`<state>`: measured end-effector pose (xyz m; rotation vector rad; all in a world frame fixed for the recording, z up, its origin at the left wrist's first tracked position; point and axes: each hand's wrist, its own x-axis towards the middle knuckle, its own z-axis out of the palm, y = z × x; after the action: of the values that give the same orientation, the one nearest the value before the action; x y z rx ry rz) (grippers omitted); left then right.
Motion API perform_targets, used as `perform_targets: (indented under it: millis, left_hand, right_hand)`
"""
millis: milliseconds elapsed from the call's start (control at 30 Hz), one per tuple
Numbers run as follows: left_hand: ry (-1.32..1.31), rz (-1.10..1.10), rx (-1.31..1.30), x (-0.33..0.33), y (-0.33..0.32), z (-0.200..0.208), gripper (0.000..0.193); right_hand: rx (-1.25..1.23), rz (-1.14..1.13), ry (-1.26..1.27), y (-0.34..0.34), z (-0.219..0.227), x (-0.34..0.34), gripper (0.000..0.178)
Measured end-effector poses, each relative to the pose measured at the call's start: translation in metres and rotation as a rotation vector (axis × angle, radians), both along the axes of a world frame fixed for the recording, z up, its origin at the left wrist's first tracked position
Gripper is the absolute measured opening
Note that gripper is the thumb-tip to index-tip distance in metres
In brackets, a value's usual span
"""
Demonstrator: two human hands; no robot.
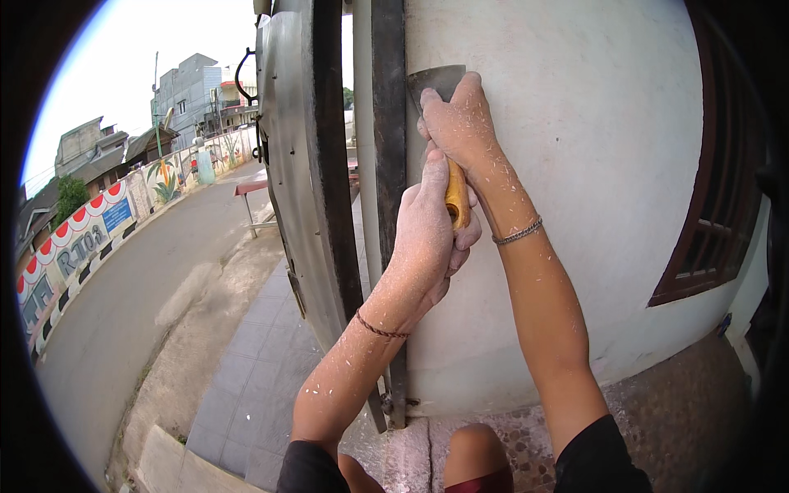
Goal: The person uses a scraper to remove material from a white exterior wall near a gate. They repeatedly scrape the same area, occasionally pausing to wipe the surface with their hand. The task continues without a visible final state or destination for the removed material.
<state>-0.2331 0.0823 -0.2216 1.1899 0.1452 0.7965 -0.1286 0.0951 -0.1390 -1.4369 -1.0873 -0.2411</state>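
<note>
Your left hand point(427, 222) grips the scraper point(457, 193) by its yellow handle; your right hand point(462, 119), above it, pinches the blade at the wall point(567, 205). White flakes point(509, 185) speckle your forearms point(538, 296) — scraping seems under way, but what's left — can't tell.

Matt metal scraper blade point(445, 79)
</note>
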Motion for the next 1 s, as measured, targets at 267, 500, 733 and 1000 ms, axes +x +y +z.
perform_targets:
  millis: [267,500,733,1000]
  left_hand:
    - [-0.011,0.036,0.077,0.003,0.002,0.004,0.051]
    - [-0.138,0.02,0.217,0.017,0.007,0.023,0.051]
    - [-0.115,-0.029,0.307,0.04,0.015,0.031,0.049]
    - [-0.252,1.366,1.566,0.048,0.042,0.038,0.026]
  right_hand:
    - [0.057,-0.06,-0.105,-0.002,0.005,-0.004,0.049]
    - [0.094,-0.087,-0.215,0.001,0.034,0.005,0.049]
    - [0.37,0.047,0.074,-0.024,0.048,0.035,0.06]
    - [0.217,0.081,0.232,-0.149,-0.144,0.061,0.022]
